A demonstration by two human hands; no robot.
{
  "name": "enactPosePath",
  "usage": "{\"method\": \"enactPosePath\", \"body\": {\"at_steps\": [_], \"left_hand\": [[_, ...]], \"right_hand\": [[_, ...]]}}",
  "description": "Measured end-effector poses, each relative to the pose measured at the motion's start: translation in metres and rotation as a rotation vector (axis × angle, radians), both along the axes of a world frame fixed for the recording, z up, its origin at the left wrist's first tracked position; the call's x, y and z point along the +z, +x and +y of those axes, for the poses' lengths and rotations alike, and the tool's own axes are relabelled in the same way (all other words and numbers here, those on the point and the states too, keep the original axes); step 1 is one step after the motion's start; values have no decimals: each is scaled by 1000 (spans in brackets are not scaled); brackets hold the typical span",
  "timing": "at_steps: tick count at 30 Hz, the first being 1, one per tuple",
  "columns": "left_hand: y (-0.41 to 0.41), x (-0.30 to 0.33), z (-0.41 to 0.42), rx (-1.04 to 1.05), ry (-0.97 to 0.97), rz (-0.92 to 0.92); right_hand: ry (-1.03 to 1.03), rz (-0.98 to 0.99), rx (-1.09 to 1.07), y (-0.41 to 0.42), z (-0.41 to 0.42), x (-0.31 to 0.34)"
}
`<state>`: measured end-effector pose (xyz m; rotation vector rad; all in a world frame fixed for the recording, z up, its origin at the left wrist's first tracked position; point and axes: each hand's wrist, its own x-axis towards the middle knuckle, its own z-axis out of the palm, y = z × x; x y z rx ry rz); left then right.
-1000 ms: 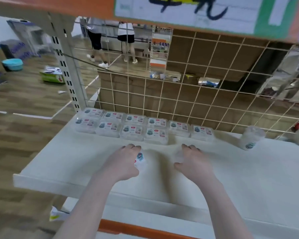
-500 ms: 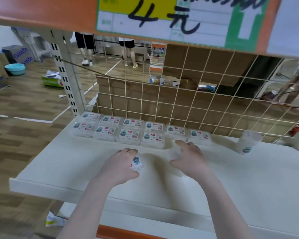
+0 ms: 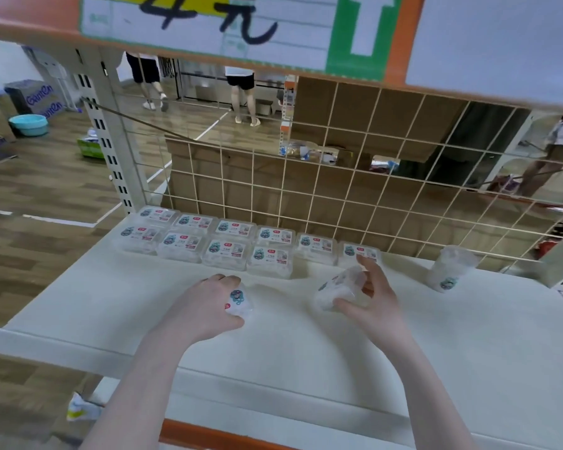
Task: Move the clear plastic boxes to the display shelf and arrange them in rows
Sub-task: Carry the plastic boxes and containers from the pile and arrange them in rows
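— Progress so far? Ten clear plastic lidded boxes (image 3: pixel 225 245) ranked in two rows along white display shelf (image 3: pixel 78 306), against wire grid.

— Remaining? Left hand (image 3: pixel 205 306) curled round one labelled clear box (image 3: pixel 239 302) on shelf; right hand (image 3: pixel 376 303) pinching another clear box (image 3: pixel 337 289), tilted, lifted toward front row's gap.

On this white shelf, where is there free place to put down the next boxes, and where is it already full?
Free: the front row, right of its fourth box, before the last two back boxes; also bare shelf between the right hand and the lone standing box. Crowded: the back left, where boxes stand two deep against the wire grid.
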<state>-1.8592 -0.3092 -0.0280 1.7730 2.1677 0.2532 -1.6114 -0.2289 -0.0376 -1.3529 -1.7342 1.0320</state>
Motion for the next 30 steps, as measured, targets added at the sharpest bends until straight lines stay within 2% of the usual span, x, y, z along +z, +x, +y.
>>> {"method": "enactPosePath", "body": {"at_steps": [4, 9, 22, 30], "left_hand": [[3, 0, 2, 12, 2, 1], [8, 0, 2, 21, 2, -15], [6, -1, -5, 27, 51, -19], [1, 1, -7, 45, 16, -7]], "right_hand": [[18, -184, 14, 21, 3, -7], [58, -512, 62, 24, 12, -19], [295, -709, 178, 0, 24, -7], [311, -734, 222, -23, 37, 0]]}}
